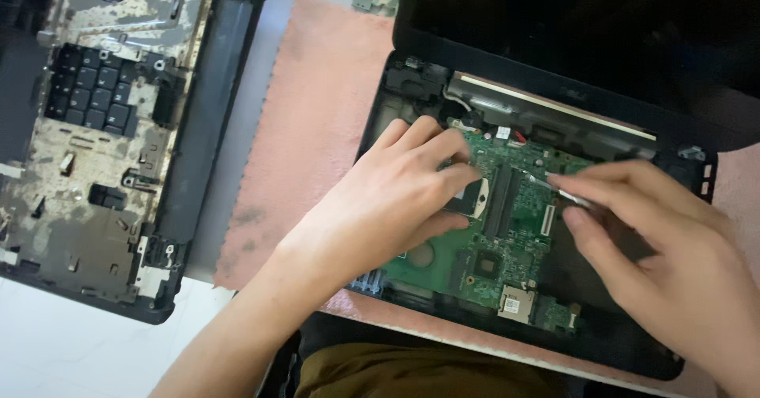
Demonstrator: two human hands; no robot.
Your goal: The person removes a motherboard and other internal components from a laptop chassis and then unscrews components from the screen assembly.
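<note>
Head view, looking straight down: an opened laptop base sits on a pink mat, its dark screen folded back at the top. Inside the base lies the green board, bare and in plain sight, between both hands.

The left hand is resting on the board's left part, fingers loosely curled and close together, fingertips touching the area by a silvery socket. It holds nothing that can be seen.

The right hand comes in from the right, thumb and forefinger pinched narrow on a thin silvery tool; its tip points left over the board's upper middle. Whether the tip touches the board cannot be told.

Off to the left, well apart, a removed cover lies underside up on the white table, the backs of dark keys showing through it.
</note>
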